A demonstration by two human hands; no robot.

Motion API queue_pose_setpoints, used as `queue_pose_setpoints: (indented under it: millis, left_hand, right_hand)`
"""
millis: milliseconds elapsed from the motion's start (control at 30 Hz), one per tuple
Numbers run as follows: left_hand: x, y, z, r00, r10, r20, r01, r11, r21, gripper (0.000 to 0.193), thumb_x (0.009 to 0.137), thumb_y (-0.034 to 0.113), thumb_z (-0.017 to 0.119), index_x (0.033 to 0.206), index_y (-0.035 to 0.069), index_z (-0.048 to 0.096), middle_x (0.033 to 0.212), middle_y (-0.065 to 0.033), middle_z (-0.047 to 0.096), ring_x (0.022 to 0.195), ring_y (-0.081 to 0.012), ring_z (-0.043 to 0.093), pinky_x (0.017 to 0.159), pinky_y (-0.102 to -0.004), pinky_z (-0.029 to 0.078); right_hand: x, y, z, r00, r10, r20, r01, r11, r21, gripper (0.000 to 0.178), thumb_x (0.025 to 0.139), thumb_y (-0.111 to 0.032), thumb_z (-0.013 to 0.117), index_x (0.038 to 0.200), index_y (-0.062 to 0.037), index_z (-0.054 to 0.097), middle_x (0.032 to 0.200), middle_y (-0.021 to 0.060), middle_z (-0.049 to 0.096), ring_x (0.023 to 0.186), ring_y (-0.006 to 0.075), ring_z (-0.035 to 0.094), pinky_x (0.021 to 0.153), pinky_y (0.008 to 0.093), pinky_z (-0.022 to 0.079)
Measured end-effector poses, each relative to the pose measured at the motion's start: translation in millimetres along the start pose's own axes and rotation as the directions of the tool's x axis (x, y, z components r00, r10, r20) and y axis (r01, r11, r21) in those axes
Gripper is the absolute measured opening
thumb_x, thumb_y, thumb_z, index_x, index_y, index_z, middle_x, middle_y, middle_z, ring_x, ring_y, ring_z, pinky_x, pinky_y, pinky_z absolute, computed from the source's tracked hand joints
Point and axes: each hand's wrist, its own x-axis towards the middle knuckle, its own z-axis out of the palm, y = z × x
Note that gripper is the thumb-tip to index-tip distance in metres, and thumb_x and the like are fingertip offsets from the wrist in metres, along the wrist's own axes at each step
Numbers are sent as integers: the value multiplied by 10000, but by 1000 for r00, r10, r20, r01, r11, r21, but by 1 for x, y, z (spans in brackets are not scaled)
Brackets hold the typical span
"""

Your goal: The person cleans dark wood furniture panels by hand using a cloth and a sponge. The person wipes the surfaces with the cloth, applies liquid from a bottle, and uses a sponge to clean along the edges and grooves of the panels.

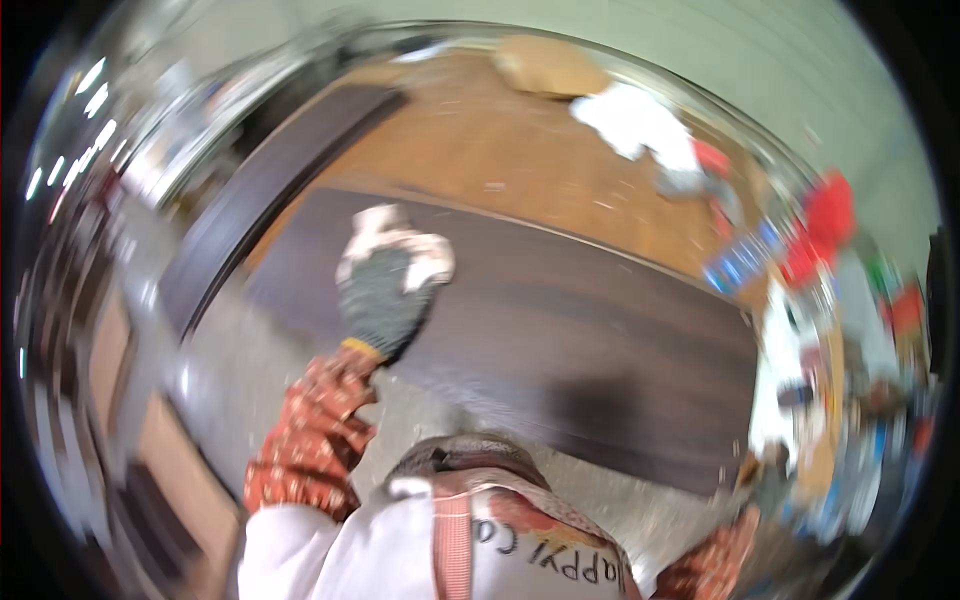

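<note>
A long dark brown board (560,320) lies slantwise in front of me. My left hand (388,285), in a grey knit glove with a yellow cuff, rests over the board's left part. Whitish patches cover its finger end; blur hides whether these are coated glove fingers or a cloth beneath them. At the lower right, my right hand (768,475) is a dark smear close to the board's right end. Its fingers do not show clearly, nor whether it touches the board. Both forearms wear orange-red patterned sleeves.
Beneath the board is a brown work surface (460,130). Another dark board (270,190) slants along its left side. White crumpled material (640,125), a clear bottle (740,260) and red items (825,225) sit at the right. Panels (185,480) stand at lower left.
</note>
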Motion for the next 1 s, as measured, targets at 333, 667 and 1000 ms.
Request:
queue_pose_setpoints:
  millis: [333, 667, 1000]
  left_hand:
    - [-74, -14, -24, 984, 174, 28, -176, 981, 79, 509, 788, 439, 617, 1197, 138, 577, 1294, -124, 513, 1235, -339, 436, 1094, -550, 186]
    - [-87, -103, -29, 966, -95, -240, 146, 968, 204, 412, 806, 330, 626, 1148, 102, 599, 1135, -146, 588, 1100, -325, 536, 1012, -486, 345]
    - [-274, -245, -80, 328, -943, -57, 714, 287, -638, 358, 883, 268, 620, 1078, -31, 600, 969, -122, 659, 887, -199, 606, 803, -311, 477]
  right_hand:
    - [-97, -198, 120, 522, -774, 359, 835, 550, -26, 543, 856, -246, 635, 1274, 55, 463, 1291, 169, 511, 1195, 273, 460, 1046, 346, 309]
    - [-309, -263, 234, -94, -707, 701, 454, 596, 662, 635, 760, -321, 701, 1241, 26, 473, 1228, 139, 517, 1141, 256, 496, 996, 396, 381]
    - [-606, -177, 387, -675, -665, 320, 183, 270, 945, 404, 829, -255, 660, 1138, -17, 552, 1088, 206, 609, 996, 353, 599, 876, 387, 482]
